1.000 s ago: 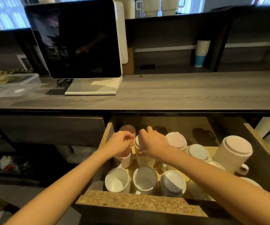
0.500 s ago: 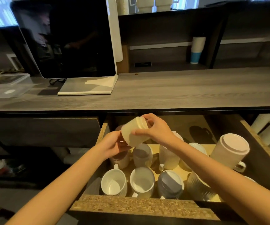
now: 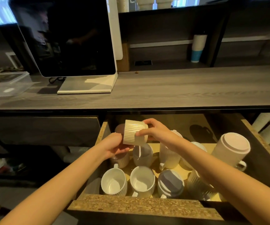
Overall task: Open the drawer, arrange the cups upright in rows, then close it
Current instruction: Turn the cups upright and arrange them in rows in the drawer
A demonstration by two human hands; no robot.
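**Ribbed cup held in both hands over the open drawer**

A grey wood-grain desk [image 3: 179, 88] runs across the view under a dark shelf unit. On it, from the left, stand a clear plastic box [image 3: 6, 85] and a dark-screened monitor [image 3: 69, 38] on a white foot. A stack of paper cups [image 3: 198, 47] sits on the shelf further right.

Below the desk edge the drawer [image 3: 131, 203] is pulled out, its chipboard front rim nearest the camera. Above the drawer's back left part, the left hand [image 3: 114, 146] has its fingers curled against the left side of a pale ribbed cup [image 3: 135, 133], thumb under the lower edge. The cup is tilted and held clear of the cups beneath it. The right hand [image 3: 157, 132] pinches its right side, fingers over the top and thumb on the near wall.

In the drawer's front row, from the left, two white mugs [image 3: 114, 184] stand upright, mouths up and side by side. An inverted cup [image 3: 170, 184] is just beside them. Behind these stands a tall ribbed mug [image 3: 170, 156], partly hidden by the right forearm. At the far right a large mug [image 3: 231, 150] leans bottom-up near the drawer's side wall.
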